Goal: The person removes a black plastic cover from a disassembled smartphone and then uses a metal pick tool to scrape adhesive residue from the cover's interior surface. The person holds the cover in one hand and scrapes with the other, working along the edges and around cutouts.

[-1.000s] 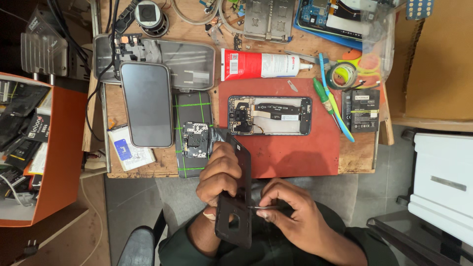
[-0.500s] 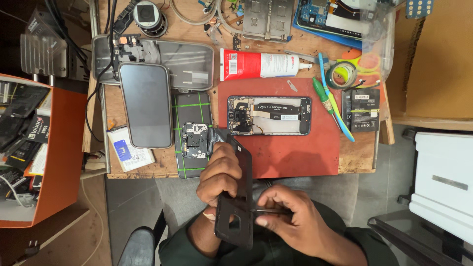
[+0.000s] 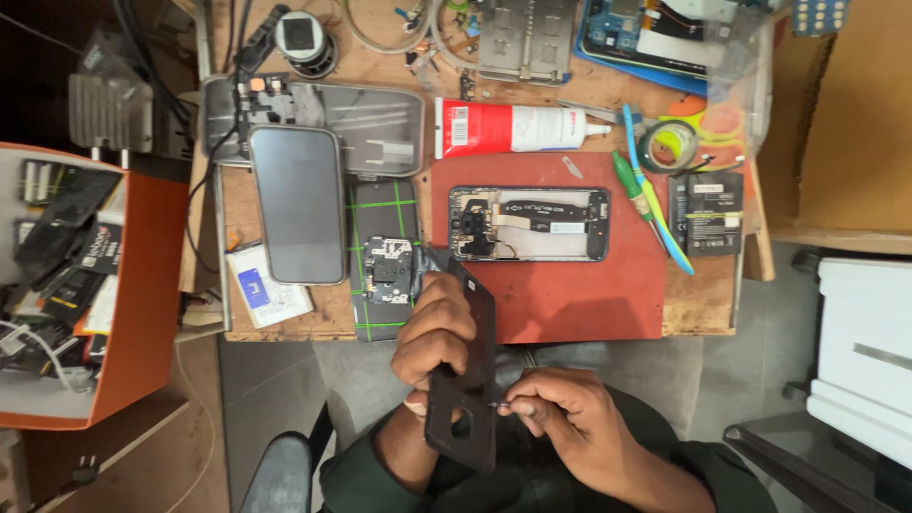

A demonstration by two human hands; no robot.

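Fingers: those of the left hand (image 3: 435,328) are curled shut round the long edge of a black phone back cover (image 3: 465,380), gripping it edge-on so its inner face turns toward the other hand. Those of the right hand (image 3: 560,418) are pinched closed on a thin metal tool (image 3: 502,406), tip touching the cover's side edge near the round camera cut-out.

Item held: back cover, black, tilted, raised off the bench and over the lap, at 6 o'clock from the red mat (image 3: 570,294). Held close to the body, likely for steadiness and a near view of the fine tip.

Bench, wooden (image 3: 703,304), contents:
- Opened phone (image 3: 529,223), back removed, insides up, lying flat at the centre of the red mat; placed within easy reach, at 12 o'clock from the hands.
- Dark gridded mat (image 3: 380,256) at 9 o'clock of the opened phone, bearing a small circuit part (image 3: 389,271).
- Intact phone, screen up (image 3: 297,204), at 9 o'clock of the gridded mat, partly on a clear tray (image 3: 380,119).
- Red-and-white glue tube (image 3: 508,126), lying at 12 o'clock of the opened phone.
- Blue and green plastic prying sticks (image 3: 651,204) at 3 o'clock of the opened phone, beside a battery (image 3: 708,211).
- Tape roll (image 3: 668,144) at 12 o'clock of the battery.

Off bench: orange bin (image 3: 123,323) of spare parts at 9 o'clock.
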